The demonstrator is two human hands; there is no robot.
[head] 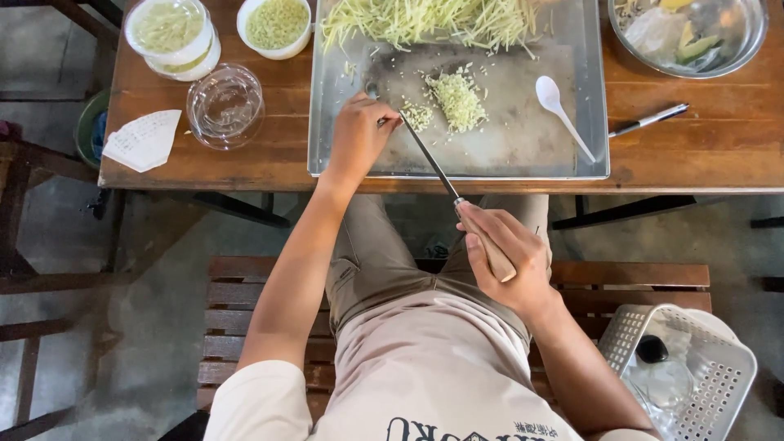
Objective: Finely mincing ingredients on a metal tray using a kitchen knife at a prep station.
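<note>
My right hand (506, 257) grips the wooden handle of a long thin knife (431, 161), whose blade reaches up onto a metal tray (588, 98). My left hand (358, 135) rests on the tray with its fingertips at the blade's tip, beside a small pile of finely chopped pale green bits (418, 116). A larger chopped pile (459, 100) lies just right of it. Long pale green shreds (433, 20) cover the tray's far end. A white spoon (559, 110) lies on the tray's right side.
On the wooden table (694, 147) stand a lidded tub (171, 37), a white bowl of chopped green (276, 26), an empty glass bowl (225, 106), a paper fan (145, 139), a pen (649, 120) and a metal bowl (690, 33). A white basket (682, 367) sits on the bench.
</note>
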